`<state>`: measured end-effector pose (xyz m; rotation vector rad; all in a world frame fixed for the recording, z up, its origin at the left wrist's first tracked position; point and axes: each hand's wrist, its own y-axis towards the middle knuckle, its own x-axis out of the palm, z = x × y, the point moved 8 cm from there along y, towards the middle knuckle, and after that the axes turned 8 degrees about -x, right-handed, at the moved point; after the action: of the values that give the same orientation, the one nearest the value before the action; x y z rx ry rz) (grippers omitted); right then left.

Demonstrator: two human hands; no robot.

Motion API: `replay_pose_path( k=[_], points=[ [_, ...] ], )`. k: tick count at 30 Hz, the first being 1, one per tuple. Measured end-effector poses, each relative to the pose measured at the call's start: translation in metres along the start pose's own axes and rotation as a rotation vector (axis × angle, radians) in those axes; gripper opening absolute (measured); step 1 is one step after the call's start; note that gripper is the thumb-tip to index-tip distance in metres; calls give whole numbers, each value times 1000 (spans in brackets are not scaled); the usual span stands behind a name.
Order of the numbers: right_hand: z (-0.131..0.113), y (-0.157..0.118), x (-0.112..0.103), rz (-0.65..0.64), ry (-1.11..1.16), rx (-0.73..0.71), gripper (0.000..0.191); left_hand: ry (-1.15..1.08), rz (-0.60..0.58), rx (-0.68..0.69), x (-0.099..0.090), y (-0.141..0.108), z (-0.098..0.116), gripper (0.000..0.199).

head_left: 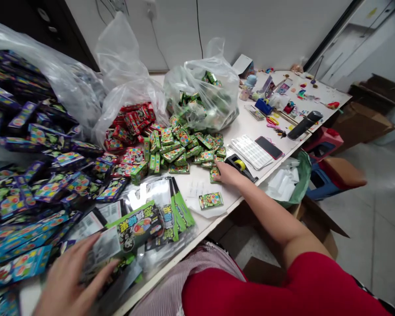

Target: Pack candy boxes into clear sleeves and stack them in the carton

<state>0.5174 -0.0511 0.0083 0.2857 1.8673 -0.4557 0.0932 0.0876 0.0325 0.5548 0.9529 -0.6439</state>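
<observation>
My left hand (70,274), a little blurred, is at the lower left with thumb and fingers spread. It is over printed clear plastic packaging bags (140,226) with green and black designs, and nothing shows in its grasp. My right hand (229,174) reaches to the near edge of a pile of small green boxes (184,147). Its fingers are closed at a small green box (214,174), with the fingertips partly hidden. Another single green box (211,200) lies flat on a white paper sheet (192,188) in front of the pile.
Purple-black boxes (55,136) heap up on the left, with red boxes (136,120) beside them. Behind the green pile stands a clear bag (217,98). A tape dispenser (240,166), label sheets (252,151), a phone (268,147) and a black bottle (305,125) are at the right.
</observation>
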Motion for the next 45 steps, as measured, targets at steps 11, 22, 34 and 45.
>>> replay_pose_path(
  k=[11,22,34,45],
  points=[
    [-4,10,-4,-79,-31,47,59,207,-168,55,50,32,17,75],
    [-2,-2,-35,52,14,129,31,166,75,125,2,26,33,77],
    [-144,-13,11,-146,1229,-102,36,166,275,-62,-61,7,17,85],
    [-212,-25,23,-160,131,-704,69,112,138,-163,-52,-25,-8,87]
  ],
)
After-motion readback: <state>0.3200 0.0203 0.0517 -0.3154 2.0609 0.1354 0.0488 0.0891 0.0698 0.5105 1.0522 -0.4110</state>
